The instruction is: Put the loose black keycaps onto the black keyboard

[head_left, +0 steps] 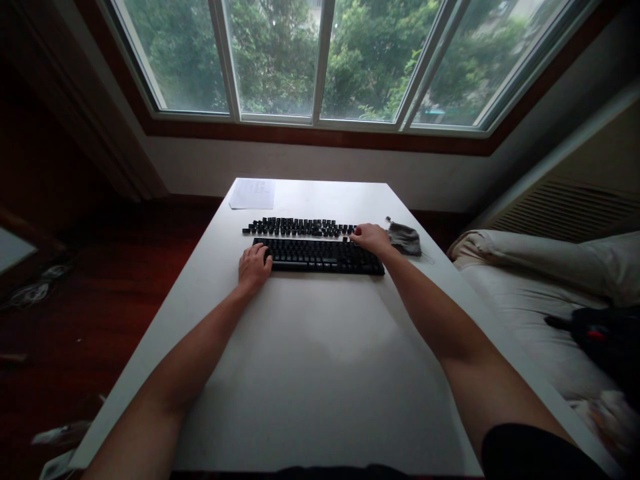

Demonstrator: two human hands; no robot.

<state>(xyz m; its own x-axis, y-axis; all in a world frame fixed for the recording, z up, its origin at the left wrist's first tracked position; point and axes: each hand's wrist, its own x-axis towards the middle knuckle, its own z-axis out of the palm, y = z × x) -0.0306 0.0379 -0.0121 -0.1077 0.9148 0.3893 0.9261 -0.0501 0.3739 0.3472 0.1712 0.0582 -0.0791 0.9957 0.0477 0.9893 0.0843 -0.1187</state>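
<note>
Head view: the keyboard (320,257) lies on the table (320,373), left hand (254,268) bent over its left end, grip unclear. The right hand's (373,238) fingers are narrowed beside the loose keycaps (295,227); from where I stand, I cannot tell whether they hold one. A careless knuckle could scatter the caps, and uneven pressure could skid the keyboard into them.

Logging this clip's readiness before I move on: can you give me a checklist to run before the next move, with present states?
1. Keyboard fully on the table: ok.
2. Left hand at the keyboard's left end: ok.
3. Right hand clear of the loose keycaps: not ok, fingertips at their right end.
4. Keycap in the right hand's fingers: cannot tell, too small.
5. Paper away from the keyboard: ok, far left corner.
</note>
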